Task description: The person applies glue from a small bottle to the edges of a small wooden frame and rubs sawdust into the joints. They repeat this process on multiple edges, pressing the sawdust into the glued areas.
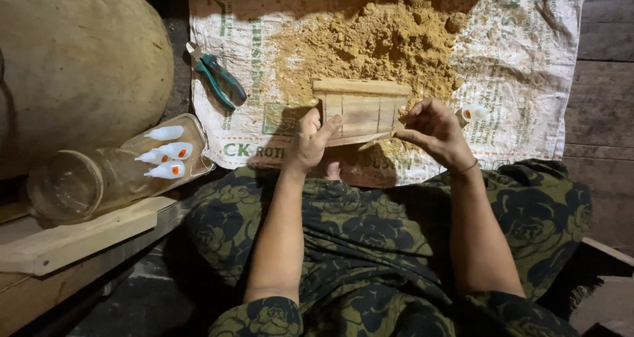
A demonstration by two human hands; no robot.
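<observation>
A: Where are the hands?

B: The left hand (310,142) grips the left end of a small wooden frame (362,109), thumb up against its face; the right hand (432,131) pinches a thin wooden strip (378,137), fingers closed on it, at the frame's lower right corner.

A: And where is the frame itself?

B: Held just above a woven plastic sack (528,66) spread on the floor, near the sack's lower edge; the frame's top rail lies against the foot of a sawdust heap (376,43) piled toward the sack's upper edge.

A: What else is on the sack?

B: Green-handled pliers (221,79) by its left edge; a small white glue bottle with an orange collar (473,112) just beyond the right hand, partly hidden by the fingers.

A: Anything in the way?

B: The hands cover the frame's two lower corners; their shadow darkens the sack beneath; the person's dark floral skirt (370,244) overlaps the sack's lower edge.

A: And off to the left?

B: A clear jar (86,182) lying on its side on a wooden plank (79,235), three more white glue bottles (165,153) resting on the jar; behind them a large rounded tan vessel (79,60); wooden boards (604,79) run along the right.
</observation>
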